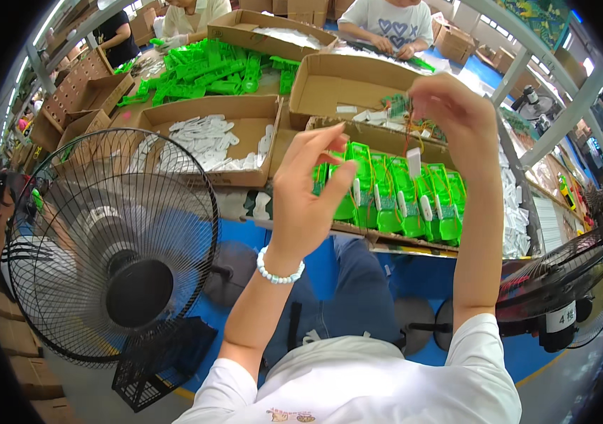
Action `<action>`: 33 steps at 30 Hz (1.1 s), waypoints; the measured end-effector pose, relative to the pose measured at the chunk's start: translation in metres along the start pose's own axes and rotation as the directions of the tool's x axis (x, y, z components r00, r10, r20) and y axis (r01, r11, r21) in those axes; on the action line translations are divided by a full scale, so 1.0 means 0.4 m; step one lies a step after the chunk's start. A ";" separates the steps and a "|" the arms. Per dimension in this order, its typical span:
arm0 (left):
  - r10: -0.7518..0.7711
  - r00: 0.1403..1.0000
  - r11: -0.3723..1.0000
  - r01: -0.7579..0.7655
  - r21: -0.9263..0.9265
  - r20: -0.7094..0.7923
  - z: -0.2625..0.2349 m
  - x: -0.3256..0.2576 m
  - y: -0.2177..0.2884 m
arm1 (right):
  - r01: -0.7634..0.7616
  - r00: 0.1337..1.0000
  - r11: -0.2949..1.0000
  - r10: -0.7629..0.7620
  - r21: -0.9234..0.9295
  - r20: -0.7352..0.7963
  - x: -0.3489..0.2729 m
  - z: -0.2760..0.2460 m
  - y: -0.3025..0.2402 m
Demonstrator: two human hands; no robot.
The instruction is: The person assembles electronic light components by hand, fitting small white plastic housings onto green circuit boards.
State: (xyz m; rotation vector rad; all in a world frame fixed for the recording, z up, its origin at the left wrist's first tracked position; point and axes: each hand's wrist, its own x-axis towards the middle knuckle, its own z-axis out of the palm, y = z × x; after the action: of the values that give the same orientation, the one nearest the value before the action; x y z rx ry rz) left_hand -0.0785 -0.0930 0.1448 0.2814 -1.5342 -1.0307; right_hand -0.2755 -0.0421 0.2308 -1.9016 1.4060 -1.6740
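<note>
My right hand (453, 113) is raised over the near cardboard box, its fingers pinched on thin red and yellow wires. A small white rectangular piece (414, 162) dangles from these wires. Green circuit boards (395, 106) show beside the fingertips; I cannot tell whether one is held. My left hand (308, 191), with a beaded bracelet (278, 270) on the wrist, hovers at the box's left end. Its fingers and thumb are apart, and nothing shows between them. Below both hands stands a row of bright green plastic housings (386, 194), with wires and white pieces on them.
Left of the housings, a cardboard box (273, 152) contains white plastic parts (206, 141). Behind it lies a heap of green housings (210, 67). Another shallow box (323, 81) stands ahead. Fans flank me: a large one (139, 286) left, another (559, 283) right. Co-workers sit opposite.
</note>
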 end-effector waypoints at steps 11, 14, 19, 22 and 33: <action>-0.061 0.993 0.959 0.031 0.282 0.097 -0.064 -0.244 0.036 | -0.037 0.998 0.997 0.034 -0.071 -0.043 -0.387 0.185 -0.008; -0.078 0.996 0.928 0.054 0.369 0.048 -0.065 -0.273 0.039 | -0.083 0.992 0.996 0.082 -0.014 -0.091 -0.418 0.216 0.009; -0.043 0.981 0.933 -0.028 0.358 0.189 -0.058 -0.227 0.021 | -0.124 0.975 0.991 0.130 0.042 -0.181 -0.419 0.207 0.039; 0.023 0.981 0.925 -0.094 0.367 0.193 -0.020 -0.202 0.016 | -0.056 0.956 0.998 0.058 0.017 -0.288 -0.414 0.203 0.047; 0.020 0.996 0.659 0.053 0.750 -0.088 -0.125 0.443 -0.312 | -0.069 0.942 0.960 0.152 0.273 -0.298 -0.363 0.147 0.024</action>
State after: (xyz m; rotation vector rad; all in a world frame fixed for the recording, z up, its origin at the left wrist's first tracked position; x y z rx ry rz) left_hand -0.1265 -0.3088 0.1688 0.9152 -1.8161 -0.3145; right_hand -0.2117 0.0412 0.1144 -1.4328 1.2920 -2.0596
